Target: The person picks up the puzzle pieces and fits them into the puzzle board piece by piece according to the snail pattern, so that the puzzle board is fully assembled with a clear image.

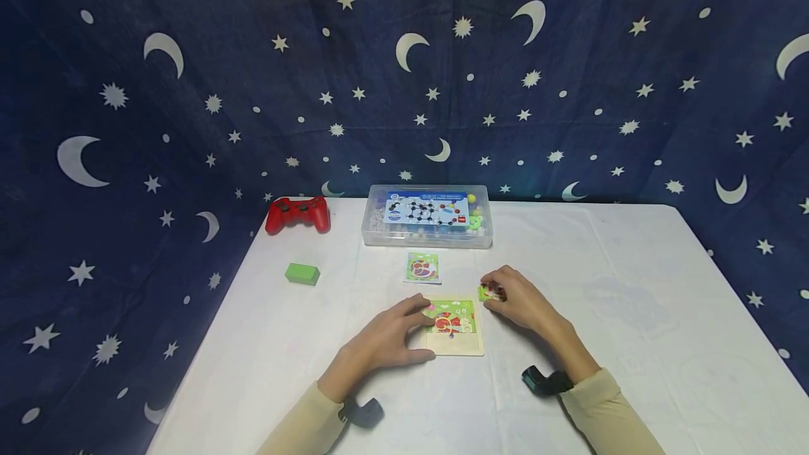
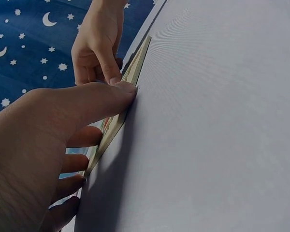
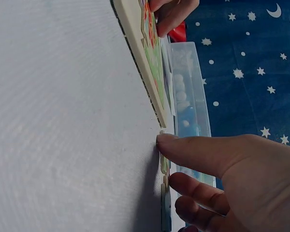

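Observation:
A wooden jigsaw board lies before me, its upper part covered by colourful picture pieces in green and red. My left hand holds the board at its left side, thumb near the lower corner and fingertips over the picture. The left wrist view shows that thumb against the near edge of the board. Just right of the board, my right hand pinches a small green jigsaw piece. Another jigsaw piece lies beside it under the fingers, which partly hide both.
A square picture card lies behind the board. Farther back stands a clear plastic box of molecular model parts. To the left are a green block and a red game controller. A starry dark blue cloth hangs behind the white table.

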### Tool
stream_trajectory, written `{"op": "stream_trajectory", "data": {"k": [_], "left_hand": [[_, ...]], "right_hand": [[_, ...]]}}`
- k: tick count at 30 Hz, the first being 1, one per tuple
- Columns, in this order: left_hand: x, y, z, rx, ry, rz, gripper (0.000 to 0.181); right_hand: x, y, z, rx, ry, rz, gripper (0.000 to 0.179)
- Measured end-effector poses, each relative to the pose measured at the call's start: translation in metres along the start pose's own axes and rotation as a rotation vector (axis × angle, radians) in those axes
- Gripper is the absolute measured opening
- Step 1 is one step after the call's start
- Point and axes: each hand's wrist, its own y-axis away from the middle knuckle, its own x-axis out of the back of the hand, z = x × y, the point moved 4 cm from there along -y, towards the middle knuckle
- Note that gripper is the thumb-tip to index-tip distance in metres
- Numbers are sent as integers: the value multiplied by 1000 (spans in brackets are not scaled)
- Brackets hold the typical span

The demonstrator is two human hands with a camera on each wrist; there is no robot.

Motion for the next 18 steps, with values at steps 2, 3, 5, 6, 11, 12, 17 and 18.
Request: {"op": "stream_trajectory", "data": {"k": [2,3,5,6,11,12,17,18], "left_hand": [[0,0,0,0,-4,3,52],[-1,0,0,-3,-7,6,52],[-1,1,0,-5,-12,10,52],[-1,1,0,-7,-13,12,53],[-2,1,-1,2,-10,2,54],[-2,1,-1,6,-8,-3,54],[-2,1,-1,1,-13,0,53],[-1,1,0,-3,-16,4,53]], "right_hand": [[-1,0,0,5,2,-7,37],[-2,0,0,7,2,-8,36],[-3,0,0,12,0,-9,34],[-3,0,0,15,1,-8,34],[-5,1,-1,27,9,-15,41],[-6,1,-1,28,14,-17,43],[-7,1,-2,25,28,-9,44],[-7,1,-2,27,32,-3,43]]}}
